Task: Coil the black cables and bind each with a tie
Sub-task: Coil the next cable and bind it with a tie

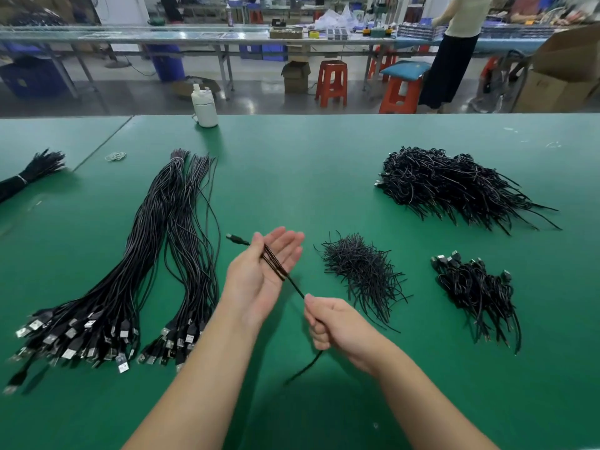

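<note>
1. my left hand (264, 274) is up over the green table (324, 164), palm open, with a few turns of black cable (274, 264) lying across it, plug end sticking out past my thumb
2. right hand (331, 323) is curled around the same cable lower down, loose tail hanging out below my fist
3. two long bundles of uncoiled cables (156, 254) on the left, USB plugs toward me
4. little heap of ties (360, 271) just right of my hands
5. small pile of coiled cables (477, 290) further right, big pile (454, 186) behind it
6. white bottle (204, 107) at the far edge
</note>
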